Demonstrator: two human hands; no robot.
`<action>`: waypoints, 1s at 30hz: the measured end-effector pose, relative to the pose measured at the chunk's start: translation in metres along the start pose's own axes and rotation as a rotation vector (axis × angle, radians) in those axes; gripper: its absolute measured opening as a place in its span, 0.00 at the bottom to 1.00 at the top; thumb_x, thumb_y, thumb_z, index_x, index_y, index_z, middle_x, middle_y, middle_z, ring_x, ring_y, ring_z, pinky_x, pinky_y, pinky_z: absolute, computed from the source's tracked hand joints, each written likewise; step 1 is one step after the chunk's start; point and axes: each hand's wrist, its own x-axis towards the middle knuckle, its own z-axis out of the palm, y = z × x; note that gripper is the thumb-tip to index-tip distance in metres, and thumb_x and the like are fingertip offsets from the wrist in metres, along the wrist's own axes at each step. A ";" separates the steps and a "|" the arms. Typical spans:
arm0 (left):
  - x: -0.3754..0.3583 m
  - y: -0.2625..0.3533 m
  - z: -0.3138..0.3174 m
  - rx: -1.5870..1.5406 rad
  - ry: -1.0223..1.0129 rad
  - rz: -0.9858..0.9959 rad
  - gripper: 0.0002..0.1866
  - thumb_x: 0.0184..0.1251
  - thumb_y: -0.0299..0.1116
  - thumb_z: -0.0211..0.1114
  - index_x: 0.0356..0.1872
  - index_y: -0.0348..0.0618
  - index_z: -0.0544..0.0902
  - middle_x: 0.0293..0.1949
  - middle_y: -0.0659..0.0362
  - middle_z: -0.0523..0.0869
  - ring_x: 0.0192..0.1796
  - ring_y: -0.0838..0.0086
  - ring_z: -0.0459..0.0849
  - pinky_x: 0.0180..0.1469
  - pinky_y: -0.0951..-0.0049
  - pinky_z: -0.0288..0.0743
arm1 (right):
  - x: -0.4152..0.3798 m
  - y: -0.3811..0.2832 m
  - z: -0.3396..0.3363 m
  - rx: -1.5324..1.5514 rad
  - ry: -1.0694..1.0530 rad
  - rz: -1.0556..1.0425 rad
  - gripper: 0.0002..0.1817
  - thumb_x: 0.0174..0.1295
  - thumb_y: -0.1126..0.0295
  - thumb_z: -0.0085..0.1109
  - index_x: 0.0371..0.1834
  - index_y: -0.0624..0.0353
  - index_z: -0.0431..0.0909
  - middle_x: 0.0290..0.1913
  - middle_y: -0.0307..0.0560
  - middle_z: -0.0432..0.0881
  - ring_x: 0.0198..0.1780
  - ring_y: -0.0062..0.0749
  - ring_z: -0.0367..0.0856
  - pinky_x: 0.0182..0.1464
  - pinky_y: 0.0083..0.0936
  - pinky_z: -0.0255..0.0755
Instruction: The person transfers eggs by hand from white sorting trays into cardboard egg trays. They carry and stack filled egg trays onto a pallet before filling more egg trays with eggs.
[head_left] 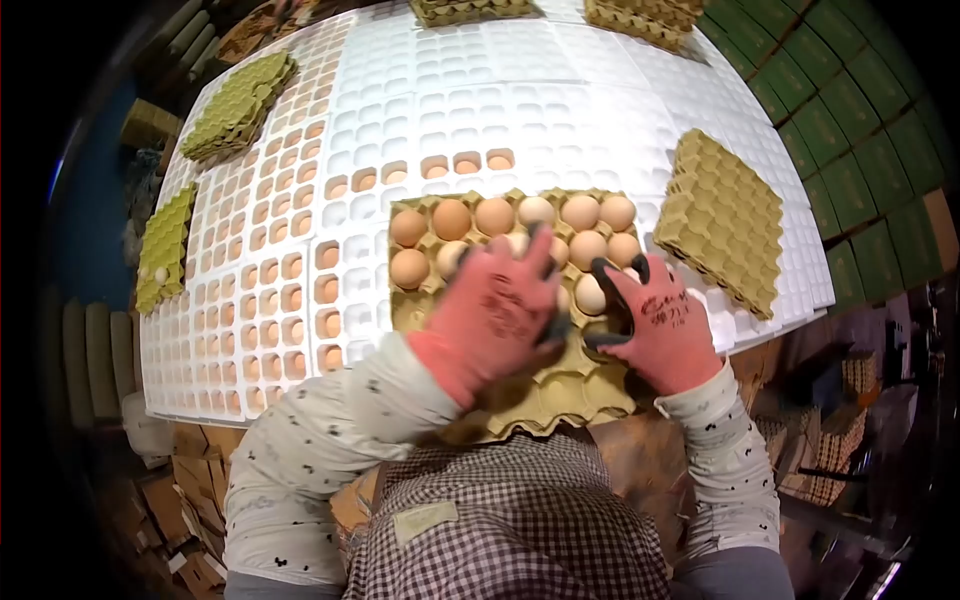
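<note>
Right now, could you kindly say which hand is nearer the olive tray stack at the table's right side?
Right: the right hand is just left of the stack, by the right edge of the egg tray; the left hand is farther left, over the tray's middle.

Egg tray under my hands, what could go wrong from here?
The egg beside your right hand, near its parted thumb and finger, could be knocked or cracked if that hand closes carelessly.

Your left hand hides part of the egg tray from the head view, so an egg beneath it might be bumped unseen.

The egg tray's near edge lies close to your checked apron, so leaning forward could perhaps jolt it.
</note>
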 end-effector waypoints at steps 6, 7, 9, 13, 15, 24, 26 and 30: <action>0.014 -0.019 0.016 -0.395 0.089 -0.048 0.13 0.59 0.38 0.63 0.42 0.43 0.83 0.50 0.53 0.78 0.39 0.66 0.81 0.38 0.64 0.74 | -0.002 0.003 0.014 0.052 0.106 0.117 0.35 0.37 0.65 0.79 0.55 0.49 0.80 0.62 0.49 0.73 0.57 0.51 0.74 0.55 0.41 0.75; 0.012 -0.039 0.013 -0.679 0.117 -0.111 0.13 0.62 0.41 0.64 0.42 0.45 0.84 0.46 0.55 0.78 0.41 0.69 0.81 0.37 0.65 0.74 | -0.002 0.016 0.012 0.266 0.118 0.146 0.32 0.39 0.70 0.76 0.55 0.55 0.80 0.59 0.50 0.75 0.58 0.46 0.75 0.57 0.37 0.74; 0.000 -0.082 0.019 -1.829 -0.046 -0.299 0.22 0.69 0.47 0.61 0.50 0.37 0.81 0.40 0.54 0.83 0.37 0.70 0.84 0.36 0.68 0.79 | 0.006 0.022 -0.004 0.857 0.072 0.321 0.29 0.43 0.73 0.73 0.54 0.61 0.81 0.56 0.50 0.77 0.57 0.40 0.77 0.58 0.31 0.73; -0.011 -0.150 0.021 -1.889 0.234 -0.309 0.26 0.78 0.51 0.47 0.52 0.35 0.80 0.44 0.53 0.86 0.41 0.69 0.85 0.43 0.70 0.81 | 0.062 0.011 -0.037 1.006 -0.045 0.314 0.23 0.51 0.73 0.69 0.53 0.66 0.81 0.54 0.50 0.81 0.55 0.34 0.79 0.56 0.29 0.73; -0.017 -0.187 0.042 -2.044 0.254 -0.576 0.27 0.78 0.52 0.47 0.52 0.36 0.79 0.44 0.54 0.86 0.43 0.71 0.85 0.47 0.70 0.80 | 0.111 0.006 -0.032 0.818 -0.067 0.084 0.23 0.52 0.70 0.69 0.53 0.65 0.81 0.53 0.52 0.81 0.54 0.36 0.81 0.56 0.30 0.74; 0.014 -0.303 0.149 -0.210 -0.088 -0.783 0.28 0.57 0.57 0.67 0.55 0.54 0.80 0.57 0.52 0.75 0.49 0.56 0.83 0.50 0.61 0.77 | 0.345 -0.066 0.127 -0.074 -0.106 -0.102 0.24 0.59 0.44 0.60 0.51 0.48 0.80 0.48 0.46 0.81 0.54 0.42 0.80 0.50 0.36 0.75; 0.006 -0.319 0.151 -0.222 0.081 -0.827 0.26 0.61 0.54 0.65 0.57 0.54 0.78 0.52 0.53 0.78 0.48 0.55 0.83 0.51 0.60 0.76 | 0.356 -0.059 0.139 -0.130 -0.161 -0.104 0.24 0.60 0.44 0.61 0.51 0.48 0.79 0.49 0.45 0.81 0.54 0.41 0.79 0.50 0.35 0.75; -0.018 -0.347 0.190 -0.257 0.607 -0.757 0.20 0.64 0.37 0.63 0.59 0.54 0.78 0.51 0.53 0.79 0.51 0.55 0.79 0.55 0.60 0.72 | 0.360 -0.021 0.146 -0.268 -0.085 -0.290 0.24 0.60 0.48 0.62 0.55 0.47 0.77 0.51 0.44 0.80 0.54 0.39 0.79 0.52 0.35 0.74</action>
